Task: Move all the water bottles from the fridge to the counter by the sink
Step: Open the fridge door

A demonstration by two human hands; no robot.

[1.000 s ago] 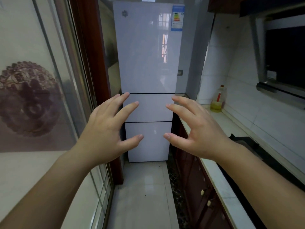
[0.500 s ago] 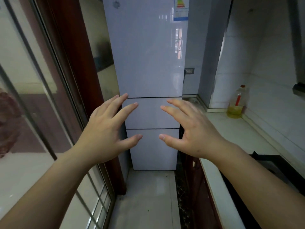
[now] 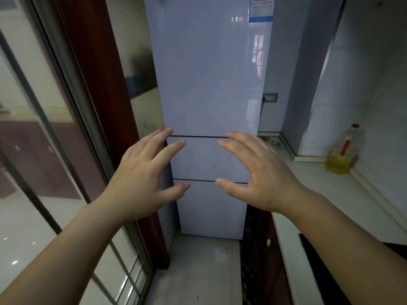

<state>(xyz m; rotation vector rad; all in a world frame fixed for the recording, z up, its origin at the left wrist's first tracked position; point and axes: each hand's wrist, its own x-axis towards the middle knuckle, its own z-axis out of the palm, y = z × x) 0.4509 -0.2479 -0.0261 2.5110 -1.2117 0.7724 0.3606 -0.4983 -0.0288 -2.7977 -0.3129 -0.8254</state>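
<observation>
A head-worn camera looks down a narrow kitchen at a tall, glossy pale-grey three-door fridge (image 3: 207, 84) filling the centre of the frame. All three of its doors are closed, so the water bottles cannot be seen; presumably they are inside.

Two bare forearms rise from the bottom corners of the frame. The left hand (image 3: 141, 179) sits left of centre and the right hand (image 3: 259, 175) right of centre, both raised in front of the fridge's middle drawer panel. Each grip is spread: fingers apart and slightly bent, thumbs pointing toward each other, holding nothing. Whether any fingertip touches the fridge cannot be told.

At right, a white counter (image 3: 343, 194) runs along the tiled wall, with a clear plastic bottle of yellow oil with a red cap (image 3: 342, 154) standing at its far end. A sliding glass door with a dark wooden frame (image 3: 97, 106) fills the left side. No sink is in view.

This appears to be the opening step: reaching the fridge, with no bottle moved yet. The next move likely calls for one hand to catch the edge of the tall upper door and swing it open, leaving the other free to take a bottle.
</observation>
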